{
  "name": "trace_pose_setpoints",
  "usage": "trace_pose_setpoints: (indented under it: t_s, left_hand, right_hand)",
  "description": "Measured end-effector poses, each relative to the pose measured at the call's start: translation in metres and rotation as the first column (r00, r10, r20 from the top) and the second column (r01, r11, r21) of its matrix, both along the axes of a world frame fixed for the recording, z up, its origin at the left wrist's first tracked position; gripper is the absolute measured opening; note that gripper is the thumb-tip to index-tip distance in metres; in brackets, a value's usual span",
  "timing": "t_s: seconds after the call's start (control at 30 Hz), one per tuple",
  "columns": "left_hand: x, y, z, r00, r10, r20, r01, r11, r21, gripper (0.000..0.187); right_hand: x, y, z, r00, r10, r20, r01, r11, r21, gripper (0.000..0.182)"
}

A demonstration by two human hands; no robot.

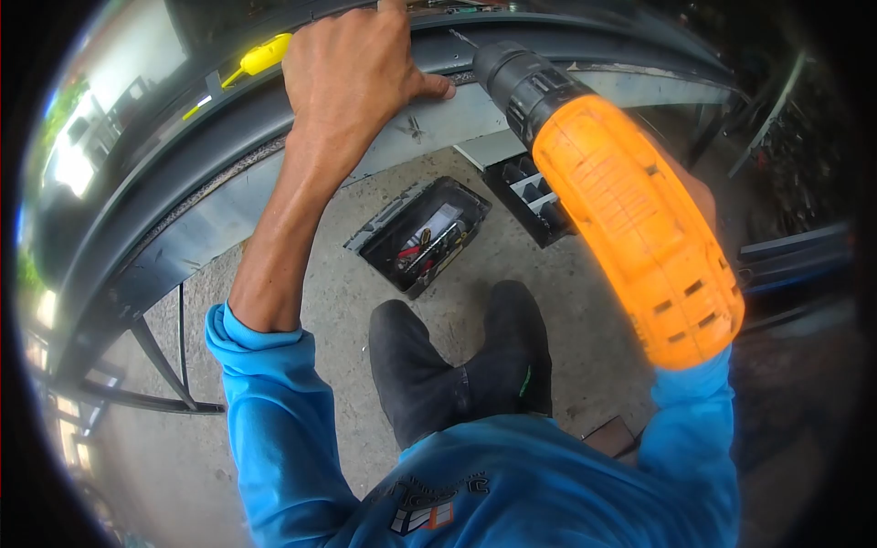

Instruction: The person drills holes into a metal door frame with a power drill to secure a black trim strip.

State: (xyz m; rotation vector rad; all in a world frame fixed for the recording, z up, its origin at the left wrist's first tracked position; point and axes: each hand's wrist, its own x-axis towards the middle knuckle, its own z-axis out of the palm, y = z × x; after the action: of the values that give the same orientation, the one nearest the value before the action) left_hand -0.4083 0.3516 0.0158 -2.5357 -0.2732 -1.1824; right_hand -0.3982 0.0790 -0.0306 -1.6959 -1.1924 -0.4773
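Observation:
My right hand (696, 194) holds an orange and black power drill (630, 224), whose body hides most of that hand. From the black chuck a thin bit points up and left, close over a long dark metal profile (512, 50). My left hand (352, 64) rests on the same profile, its fingers curled over the far side and mostly hidden, the thumb stretched along the near edge. Just left of this hand lies a yellow-handled tool (265, 55).
Below the metal bench frame (210, 228), an open black toolbox (365, 247) with assorted tools stands on the concrete floor. Beside it is a compartmented black tray (548, 236), partly behind the drill. Dark metal lengths (795, 260) lie at the right.

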Motion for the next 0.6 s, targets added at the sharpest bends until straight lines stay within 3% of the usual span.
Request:
trace_pose_setpoints:
  t_s: [0.17,0.23,0.27,0.33,0.43,0.47,0.5,0.53,0.57,0.6]
  left_hand:
    - [0.004,0.007,-0.002,0.999,-0.019,0.027,0.018,0.999,0.047,0.067]
    - [0.005,0.007,-0.002,0.997,-0.044,0.058,0.039,0.997,0.073,0.067]
    - [0.004,0.007,-0.003,0.999,-0.030,0.036,0.028,0.998,0.056,0.065]
    - [0.003,0.004,0.001,1.000,-0.017,0.023,0.016,0.999,0.042,0.063]
    - [-0.007,-0.013,0.004,0.998,0.038,-0.057,-0.039,0.999,-0.013,0.059]
    - [-0.014,-0.023,0.002,0.999,-0.045,0.005,0.045,0.997,0.066,0.059]
    - [-0.021,-0.028,-0.002,0.990,-0.132,0.051,0.124,0.983,0.135,0.058]
    - [-0.024,-0.025,0.002,0.990,-0.140,0.001,0.140,0.989,0.042,0.056]
    - [-0.025,-0.016,0.003,0.993,-0.114,0.043,0.110,0.990,0.094,0.063]
    - [-0.018,-0.003,0.010,0.993,-0.077,0.084,0.066,0.990,0.124,0.068]
  right_hand:
    - [-0.014,0.000,0.021,0.991,0.088,-0.105,-0.086,0.996,0.016,0.063]
    - [-0.013,-0.005,0.028,0.979,0.181,0.094,-0.181,0.983,-0.009,0.064]
    - [-0.010,-0.004,0.023,0.980,0.180,0.089,-0.180,0.984,-0.008,0.064]
    - [0.004,0.002,0.008,0.974,-0.039,0.223,0.050,0.998,-0.045,0.067]
    - [0.022,0.020,0.002,0.916,-0.167,0.366,0.150,0.986,0.073,0.064]
    - [0.023,0.040,0.012,0.970,-0.184,0.159,0.180,0.983,0.041,0.059]
    - [0.072,0.030,-0.019,0.989,-0.047,0.140,0.023,0.986,0.165,0.049]
    - [0.040,0.028,0.005,0.997,0.039,-0.066,-0.025,0.980,0.199,0.049]
    - [0.030,0.013,0.004,0.960,-0.078,-0.268,0.154,0.950,0.273,0.040]
    - [0.029,-0.013,0.006,0.975,-0.201,-0.090,0.220,0.883,0.415,0.039]
